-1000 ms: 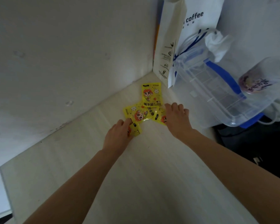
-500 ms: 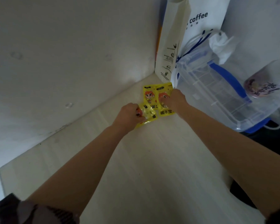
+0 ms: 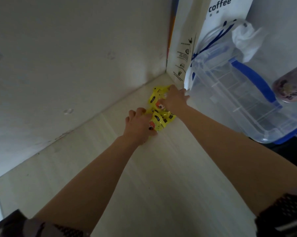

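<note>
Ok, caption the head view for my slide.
Left hand and right hand grip yellow packets at the tabletop corner, beside a clear storage box and a white paper bag.

A pale wood-grain tabletop [image 3: 161, 177] fills the lower middle; yellow packets [image 3: 162, 123] lie near its far corner, a paper bag [image 3: 182, 48] and clear box [image 3: 229, 103] at upper right.

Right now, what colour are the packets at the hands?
The packets are bright yellow, orange cartoon print; head view.
</note>
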`<state>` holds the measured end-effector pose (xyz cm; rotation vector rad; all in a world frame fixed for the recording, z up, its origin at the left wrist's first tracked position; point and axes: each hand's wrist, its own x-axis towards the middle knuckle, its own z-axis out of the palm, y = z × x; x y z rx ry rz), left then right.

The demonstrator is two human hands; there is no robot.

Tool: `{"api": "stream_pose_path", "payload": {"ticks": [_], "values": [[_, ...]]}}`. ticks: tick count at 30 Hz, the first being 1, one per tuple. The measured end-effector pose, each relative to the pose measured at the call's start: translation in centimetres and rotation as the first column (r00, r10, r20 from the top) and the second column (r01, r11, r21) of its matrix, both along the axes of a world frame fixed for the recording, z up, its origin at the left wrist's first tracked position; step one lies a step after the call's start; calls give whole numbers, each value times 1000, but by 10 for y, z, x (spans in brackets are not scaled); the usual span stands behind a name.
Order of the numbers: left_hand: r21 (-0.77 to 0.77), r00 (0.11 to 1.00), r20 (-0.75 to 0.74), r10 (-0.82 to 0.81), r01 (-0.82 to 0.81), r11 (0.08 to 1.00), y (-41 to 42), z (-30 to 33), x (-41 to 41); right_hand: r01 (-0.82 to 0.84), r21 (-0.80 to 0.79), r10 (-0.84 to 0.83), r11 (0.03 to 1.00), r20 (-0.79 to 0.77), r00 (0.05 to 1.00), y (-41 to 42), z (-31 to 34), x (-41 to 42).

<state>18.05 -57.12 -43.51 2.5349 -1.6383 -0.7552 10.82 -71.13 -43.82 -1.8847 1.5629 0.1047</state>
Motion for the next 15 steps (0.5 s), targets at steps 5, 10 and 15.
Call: {"api": "stream_pose_path", "payload": {"ticks": [5,10,15], "values": [[6,999,38,36,-36,999,8,-1,2,67,-26,-66,997,43,997,9,-2,0],[-11,998,17,58,-58,998,18,-1,4,226,48,-231,973,158,960,10,-2,-4],[-35,972,-150,181,-188,982,36,5,2,227,35,-230,973,156,961,20,2,-21]]}}
